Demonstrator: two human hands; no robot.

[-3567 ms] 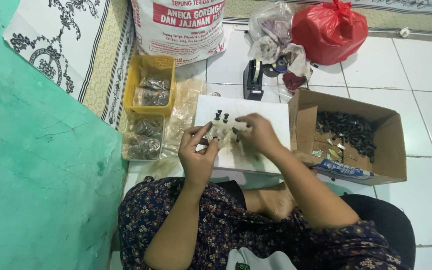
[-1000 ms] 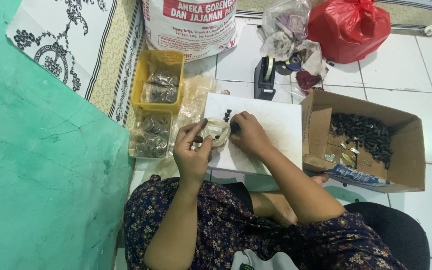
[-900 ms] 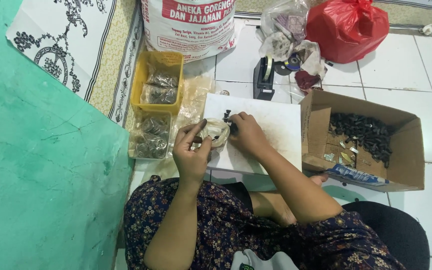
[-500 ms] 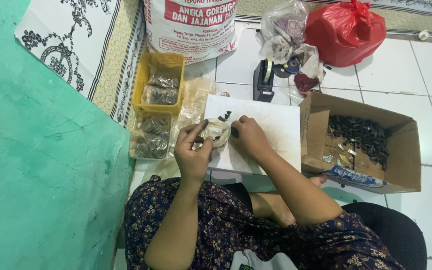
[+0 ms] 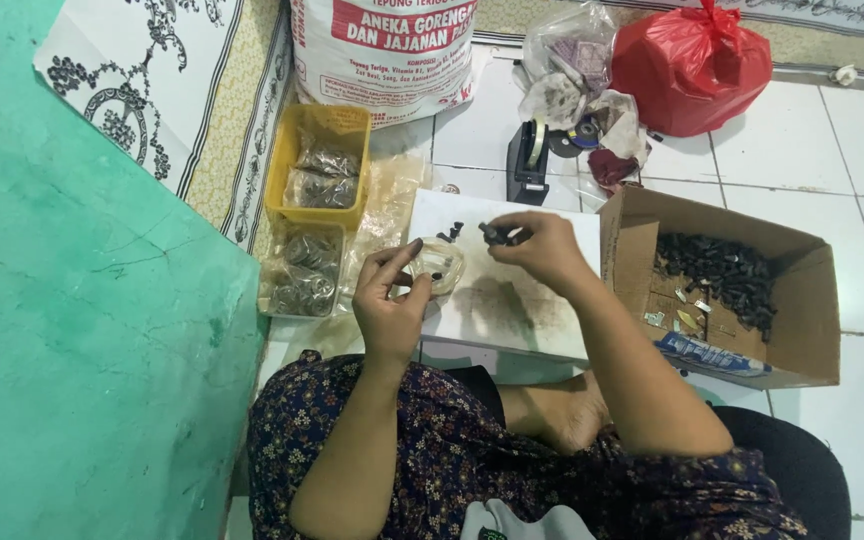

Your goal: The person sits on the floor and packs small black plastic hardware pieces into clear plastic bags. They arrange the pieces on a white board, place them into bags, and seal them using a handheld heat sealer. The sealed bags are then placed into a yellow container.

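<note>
Your left hand (image 5: 392, 300) pinches the limp, slippery bag (image 5: 439, 268) open over the board (image 5: 512, 300); your right hand (image 5: 542, 245) pinches small, light, rigid screws (image 5: 493, 235). Grip them at the tips.

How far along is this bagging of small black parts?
Done: filled clear bags lie in the yellow tray and the clear tub. In hand: the left hand holds a small clear bag open, and the right hand pinches black parts above the white board. Left: many black parts remain in the cardboard box.
</note>
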